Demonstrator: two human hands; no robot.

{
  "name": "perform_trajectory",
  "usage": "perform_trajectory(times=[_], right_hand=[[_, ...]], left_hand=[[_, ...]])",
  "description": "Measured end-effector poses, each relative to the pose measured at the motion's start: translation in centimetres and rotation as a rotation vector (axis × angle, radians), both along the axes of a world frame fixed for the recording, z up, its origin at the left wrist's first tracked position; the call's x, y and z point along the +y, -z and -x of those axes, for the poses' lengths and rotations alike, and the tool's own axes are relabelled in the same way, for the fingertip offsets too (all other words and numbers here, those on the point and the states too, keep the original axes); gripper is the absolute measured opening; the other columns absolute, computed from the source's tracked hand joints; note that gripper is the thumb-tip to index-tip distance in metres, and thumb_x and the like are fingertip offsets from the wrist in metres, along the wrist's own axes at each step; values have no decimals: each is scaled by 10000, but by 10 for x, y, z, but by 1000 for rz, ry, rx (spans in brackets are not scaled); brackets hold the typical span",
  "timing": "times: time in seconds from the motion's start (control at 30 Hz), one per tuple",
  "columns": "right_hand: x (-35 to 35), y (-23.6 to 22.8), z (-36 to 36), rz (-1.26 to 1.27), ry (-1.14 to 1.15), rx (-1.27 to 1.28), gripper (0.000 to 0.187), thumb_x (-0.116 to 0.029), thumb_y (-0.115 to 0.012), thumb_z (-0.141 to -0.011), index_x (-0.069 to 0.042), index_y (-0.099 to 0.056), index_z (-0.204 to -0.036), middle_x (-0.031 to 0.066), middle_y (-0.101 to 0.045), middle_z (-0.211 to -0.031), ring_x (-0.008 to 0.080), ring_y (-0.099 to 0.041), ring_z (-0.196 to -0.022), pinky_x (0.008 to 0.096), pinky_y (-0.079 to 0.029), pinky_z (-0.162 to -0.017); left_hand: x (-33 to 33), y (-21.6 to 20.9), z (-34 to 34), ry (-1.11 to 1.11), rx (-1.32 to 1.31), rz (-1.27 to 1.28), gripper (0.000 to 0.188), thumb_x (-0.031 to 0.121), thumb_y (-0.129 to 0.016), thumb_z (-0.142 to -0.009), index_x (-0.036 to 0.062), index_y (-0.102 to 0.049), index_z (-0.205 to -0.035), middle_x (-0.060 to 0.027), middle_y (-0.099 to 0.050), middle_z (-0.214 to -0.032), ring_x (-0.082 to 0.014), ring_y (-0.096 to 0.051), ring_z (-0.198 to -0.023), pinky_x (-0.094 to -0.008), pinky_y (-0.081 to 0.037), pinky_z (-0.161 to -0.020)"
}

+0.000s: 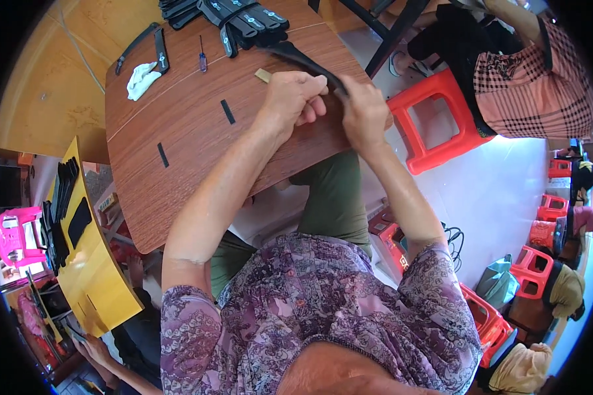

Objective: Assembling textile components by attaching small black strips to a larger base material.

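Black strap (304,60) lies above the table (197,191), near its right edge. My right hand (365,110) grips its near end; my left (291,99) is curled beside it, grip unclear. Likely light, bendy, smooth; best pinched flat near the ends.

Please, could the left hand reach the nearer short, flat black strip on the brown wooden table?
Probably yes: only brown tabletop shows between the left hand and that short, flat black strip, though the hand may be busy with the long black band.
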State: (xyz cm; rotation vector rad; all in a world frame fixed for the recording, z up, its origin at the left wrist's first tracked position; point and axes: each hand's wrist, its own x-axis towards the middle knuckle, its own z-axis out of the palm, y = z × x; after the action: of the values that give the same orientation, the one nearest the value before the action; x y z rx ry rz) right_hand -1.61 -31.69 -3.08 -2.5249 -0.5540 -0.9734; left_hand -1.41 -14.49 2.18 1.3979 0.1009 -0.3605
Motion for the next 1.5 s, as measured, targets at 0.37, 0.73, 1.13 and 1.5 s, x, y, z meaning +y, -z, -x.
perform_trajectory(times=[0.37, 0.73, 1.13, 1.5], right_hand=[[-44, -55, 5, -1491, -290, 744, 176, -52, -683, -831, 19, -667, -991, 57, -692, -898, 137, -644, -769, 277, -518, -756], [-20, -40, 11, -1412, -430, 918, 181, -144, -703, -835, 21, -660, -893, 40, -671, -787, 83, -610, -652, 215, -491, -603], [60, -91, 29, -183, -664, 554, 341, -288, -751, -669, -8, -679, -849, 188, -637, -709, 366, -636, -732, 449, -485, -684], [4, -86, 22, -354, -442, 1270, 173, -115, -701, -778, -1, -693, -908, 86, -684, -748, 158, -661, -697, 285, -534, -636]], left_hand=[[31, 13, -10, -365, -338, -89, 440, 128, -749, -776, -56, -548, -1122, -83, -659, -847, -126, -611, -654, -254, -496, -610], [73, 0, 36, -324, -198, 120, 191, 85, -682, -839, -52, -631, -963, -89, -679, -833, -133, -641, -671, -259, -529, -489], [70, -23, 94, -189, -674, -276, 232, 73, -723, -804, -40, -665, -999, -30, -657, -868, -74, -571, -766, -223, -480, -721], [146, -1, 111, -572, -364, 276, 236, 58, -705, -819, -31, -644, -1029, -74, -680, -940, -128, -630, -798, -261, -509, -776]])
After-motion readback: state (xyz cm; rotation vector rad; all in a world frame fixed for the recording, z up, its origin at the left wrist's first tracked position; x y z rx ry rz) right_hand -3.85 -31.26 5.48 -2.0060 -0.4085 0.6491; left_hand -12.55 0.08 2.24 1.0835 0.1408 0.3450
